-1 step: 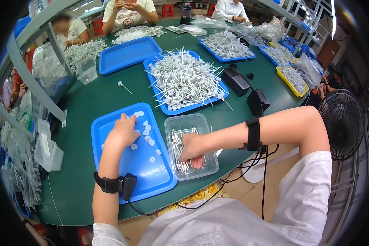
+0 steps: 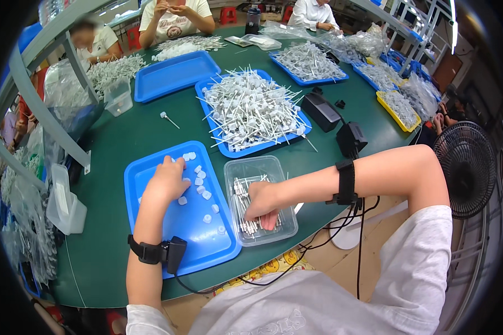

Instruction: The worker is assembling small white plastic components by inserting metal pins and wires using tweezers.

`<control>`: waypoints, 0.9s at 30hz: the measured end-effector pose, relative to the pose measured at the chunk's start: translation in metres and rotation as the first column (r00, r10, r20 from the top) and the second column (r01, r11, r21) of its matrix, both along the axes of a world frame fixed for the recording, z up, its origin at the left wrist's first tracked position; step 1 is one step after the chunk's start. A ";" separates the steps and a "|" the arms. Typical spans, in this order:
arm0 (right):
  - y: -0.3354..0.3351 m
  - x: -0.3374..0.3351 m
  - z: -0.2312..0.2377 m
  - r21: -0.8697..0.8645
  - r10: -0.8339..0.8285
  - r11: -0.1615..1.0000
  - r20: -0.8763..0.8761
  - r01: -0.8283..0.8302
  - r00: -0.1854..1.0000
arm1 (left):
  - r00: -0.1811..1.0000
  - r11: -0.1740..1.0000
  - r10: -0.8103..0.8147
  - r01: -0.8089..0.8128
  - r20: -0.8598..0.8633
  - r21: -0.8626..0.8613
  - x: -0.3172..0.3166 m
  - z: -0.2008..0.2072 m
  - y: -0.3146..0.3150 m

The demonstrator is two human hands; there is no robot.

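My left hand [image 2: 166, 181] reaches into the near blue tray [image 2: 193, 251], its fingers bent and spread, with the thumb apart from them. Small white plastic caps [image 2: 207, 195] lie scattered beside the thumb and further down the tray. To the right, my right hand [image 2: 264, 200] dips into a clear plastic box [image 2: 290, 230], fingers curled in. Thin metal-and-white rods [image 2: 241, 192] lie in that box around the hand. What the right fingertips pinch is hidden beneath the hand. Both forearms wear black straps.
Beyond stands a blue tray heaped with capped white sticks [image 2: 254, 109]. A single capped stick [image 2: 170, 119] lies left of it, below another blue tray [image 2: 176, 78]. Black boxes [image 2: 321, 110] with cables sit at right. A metal frame [image 2: 56, 134] rises at left; co-workers sit across the table.
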State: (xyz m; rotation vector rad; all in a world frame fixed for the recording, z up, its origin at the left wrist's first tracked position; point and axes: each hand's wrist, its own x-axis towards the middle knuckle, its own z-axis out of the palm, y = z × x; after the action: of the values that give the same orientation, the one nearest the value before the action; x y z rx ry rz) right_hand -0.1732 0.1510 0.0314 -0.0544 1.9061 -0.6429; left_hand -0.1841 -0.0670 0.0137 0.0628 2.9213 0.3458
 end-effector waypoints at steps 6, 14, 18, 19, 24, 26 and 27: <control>0.014 -0.009 0.033 0.007 0.175 0.984 0.180 -0.179 0.968 | 0.997 0.993 0.026 -0.016 -0.079 0.116 -0.002 -0.001 -0.001; 0.036 -0.011 0.058 -0.170 0.256 0.960 0.197 -0.224 0.946 | 0.992 0.996 0.026 -0.015 -0.120 0.089 0.000 0.003 0.001; 0.036 -0.008 0.078 -0.401 0.196 0.897 -0.019 -0.187 0.980 | 0.997 0.993 0.045 -0.038 -0.063 0.115 -0.004 0.000 -0.004; 0.033 -0.006 0.084 -0.492 0.137 0.856 -0.077 -0.158 0.988 | 0.996 0.992 0.042 -0.032 -0.081 0.121 -0.003 0.001 -0.004; 0.015 -0.002 0.102 -0.804 -0.169 0.591 -0.197 -0.060 0.966 | 0.976 0.987 0.008 0.027 -0.219 0.156 0.000 0.011 -0.001; 0.007 -0.001 0.109 -0.871 -0.257 0.487 -0.221 -0.071 0.941 | 0.980 0.963 0.035 0.020 -0.198 0.269 0.003 0.020 0.004; 0.005 -0.001 0.111 -0.890 -0.284 0.448 -0.229 -0.082 0.931 | 0.981 0.946 0.053 0.010 -0.186 0.323 0.005 0.024 0.006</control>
State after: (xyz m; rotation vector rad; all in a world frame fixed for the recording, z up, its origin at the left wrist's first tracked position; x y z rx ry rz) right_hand -0.1741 0.1557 0.1421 -0.7980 1.6668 -1.8014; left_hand -0.1795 -0.0611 0.0381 0.1180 3.0224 0.8666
